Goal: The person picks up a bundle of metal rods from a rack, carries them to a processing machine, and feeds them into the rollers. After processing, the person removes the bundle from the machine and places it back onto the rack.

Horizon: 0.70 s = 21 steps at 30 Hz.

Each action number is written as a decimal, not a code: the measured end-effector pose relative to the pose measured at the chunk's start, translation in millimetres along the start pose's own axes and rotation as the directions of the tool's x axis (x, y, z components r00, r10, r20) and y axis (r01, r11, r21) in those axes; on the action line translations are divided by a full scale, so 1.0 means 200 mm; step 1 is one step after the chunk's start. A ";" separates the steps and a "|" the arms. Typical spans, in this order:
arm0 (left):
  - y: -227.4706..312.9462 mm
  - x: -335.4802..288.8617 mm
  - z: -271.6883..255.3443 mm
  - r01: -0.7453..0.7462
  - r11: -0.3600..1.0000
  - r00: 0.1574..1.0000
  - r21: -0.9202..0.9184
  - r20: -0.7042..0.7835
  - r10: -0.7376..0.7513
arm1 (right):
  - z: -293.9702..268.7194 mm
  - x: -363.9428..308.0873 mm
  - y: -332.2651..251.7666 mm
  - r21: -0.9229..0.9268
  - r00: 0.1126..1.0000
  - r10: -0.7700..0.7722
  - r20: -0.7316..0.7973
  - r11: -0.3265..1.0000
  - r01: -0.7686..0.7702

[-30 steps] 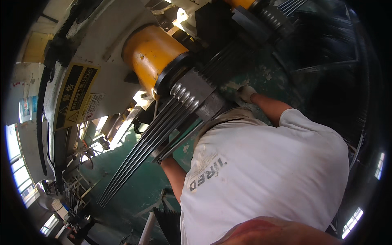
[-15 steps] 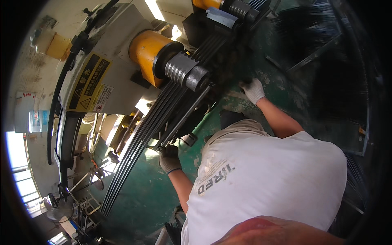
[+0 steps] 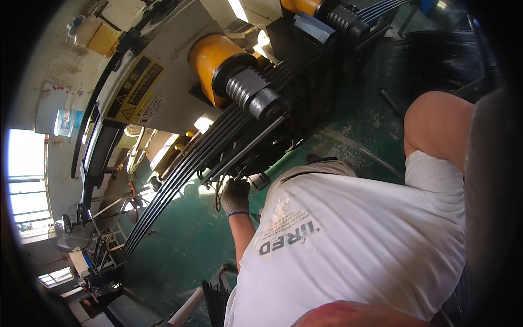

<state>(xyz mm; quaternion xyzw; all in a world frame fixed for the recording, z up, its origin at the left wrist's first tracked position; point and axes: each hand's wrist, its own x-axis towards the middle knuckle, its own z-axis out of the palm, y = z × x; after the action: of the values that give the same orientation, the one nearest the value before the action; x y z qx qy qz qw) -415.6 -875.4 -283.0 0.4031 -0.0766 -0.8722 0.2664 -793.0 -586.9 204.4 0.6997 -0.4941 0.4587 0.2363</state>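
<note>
My left hand (image 3: pixel 236 197), in a knitted work glove with a dark palm, is at the lower end of the machine's side bar. Its fingers are curled in at a dark fitting; what they hold is hidden. A thin looped cable (image 3: pixel 218 197) hangs beside it, and a small grey box (image 3: pixel 259 180) is just to its right. Several long dark metal rods (image 3: pixel 173 185) run slanting past, beyond the hand. My right arm (image 3: pixel 436 117) is raised and bent at the elbow. At the right rim a blurred grey surface (image 3: pixel 487 180), perhaps the right glove, shows no fingers.
A yellow cylindrical housing (image 3: pixel 215 54) carries a ribbed black roller (image 3: pixel 250 90) over the rods. A second such unit (image 3: pixel 338 19) stands farther right. Bundled dark rods (image 3: pixel 441 60) lie at upper right. The green floor (image 3: pixel 180 240) is worn.
My right hand has left its place low over the floor, and that arm is now raised toward the right rim. My left hand stays by the fitting. The view has shifted.
</note>
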 end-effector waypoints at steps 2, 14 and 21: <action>-0.05 0.00 0.09 -0.003 0.995 0.998 0.099 -0.056 0.008 | -0.04 -0.08 0.04 -0.027 1.000 0.030 -0.004 0.999 -0.030; -0.06 -0.18 0.29 -0.330 -0.374 0.818 0.867 0.460 0.346 | -0.34 -0.07 0.20 0.054 1.000 0.000 -0.016 0.999 0.001; 0.00 -0.05 0.26 -0.211 0.954 0.978 0.212 0.048 0.205 | -0.21 -0.18 0.40 0.016 0.999 0.011 0.047 1.000 -0.011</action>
<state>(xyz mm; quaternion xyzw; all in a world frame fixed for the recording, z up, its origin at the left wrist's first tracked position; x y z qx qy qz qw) -449.9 -873.7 -241.4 0.4082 -0.2162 -0.8308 0.3103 -886.0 -569.0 182.5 0.7094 -0.4996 0.4475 0.2166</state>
